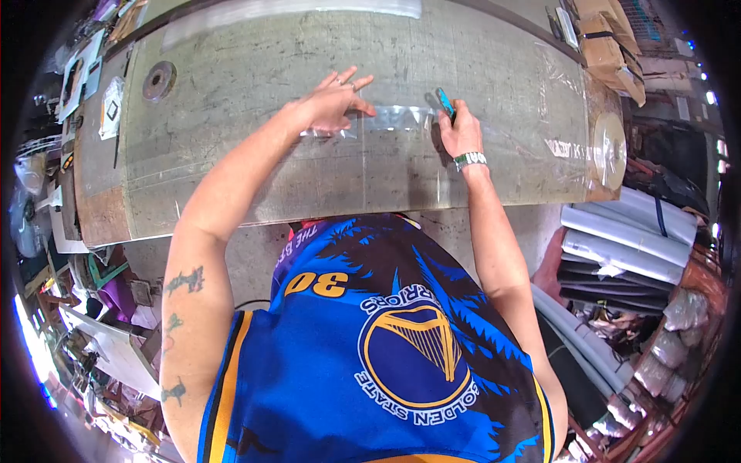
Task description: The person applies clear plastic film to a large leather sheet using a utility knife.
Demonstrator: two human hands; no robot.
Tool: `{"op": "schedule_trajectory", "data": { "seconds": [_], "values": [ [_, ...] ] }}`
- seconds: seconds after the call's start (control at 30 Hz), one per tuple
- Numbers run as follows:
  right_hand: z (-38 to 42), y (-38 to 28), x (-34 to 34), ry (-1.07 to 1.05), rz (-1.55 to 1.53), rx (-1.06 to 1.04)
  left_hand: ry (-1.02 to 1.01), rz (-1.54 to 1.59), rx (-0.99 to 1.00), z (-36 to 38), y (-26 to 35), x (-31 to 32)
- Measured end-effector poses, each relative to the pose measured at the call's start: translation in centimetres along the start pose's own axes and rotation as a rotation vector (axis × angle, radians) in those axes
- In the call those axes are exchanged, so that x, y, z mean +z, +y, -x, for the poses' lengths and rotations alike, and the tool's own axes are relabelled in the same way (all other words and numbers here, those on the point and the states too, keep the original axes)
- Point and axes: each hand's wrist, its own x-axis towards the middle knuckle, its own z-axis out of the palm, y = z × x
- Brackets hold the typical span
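Note:
A sheet of clear plastic film lies across the worktable, its shiny folds catching light between my two hands. My left hand rests on the film with its fingers spread, holding nothing. On the other side, my right hand is closed round a teal cutter, whose front end points up and away from me. A watch sits on my right wrist. The cutter's blade is too small to make out.
A roll of tape lies at the table's far left. At the right edge is a clear plastic roll, with cardboard behind it. Silver-grey rolls are stacked right of the table. A metal strip runs along the far edge.

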Motion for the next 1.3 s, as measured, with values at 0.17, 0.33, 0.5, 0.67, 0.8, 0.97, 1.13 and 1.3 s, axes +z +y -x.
{"op": "schedule_trajectory", "data": {
  "seconds": [0.17, 0.33, 0.5, 0.67, 0.8, 0.97, 1.13, 1.3],
  "values": [
    [-1.6, 4.5, 3.0, 0.068, 0.002, -0.292, 0.343, 0.112, -0.184, 3.7, 1.4, 2.2],
    [-1.0, 4.8, 2.8, 0.156, -0.052, -0.525, 0.459, -0.022, -0.426, 7.6, 5.4, 4.1],
    [0.5, 2.9, 2.6, 0.007, -0.276, -0.762, 0.323, 0.046, -0.542, 8.3, 6.3, 4.9],
    [2.5, -2.4, 2.5, -0.447, -0.589, -0.719, 0.43, 0.413, -0.41, 7.9, 10.5, 2.2],
    [1.8, -4.9, 3.0, -0.674, -0.65, -0.601, 0.417, 0.549, -0.399, 7.3, 10.9, -1.1],
    [-2.8, -5.8, -0.4, -0.515, -0.647, -0.479, 0.255, 0.636, -0.35, 10.5, 3.7, -2.2],
    [-10.4, -2.9, -3.2, -0.324, -0.766, -0.225, 0.205, 0.846, -0.434, 17.3, -5.8, -2.4],
    [-17.3, -1.6, -5.2, -0.185, -0.673, -0.114, 0.322, 0.796, -0.522, 22.1, -16.2, -8.1]
  ]
}}
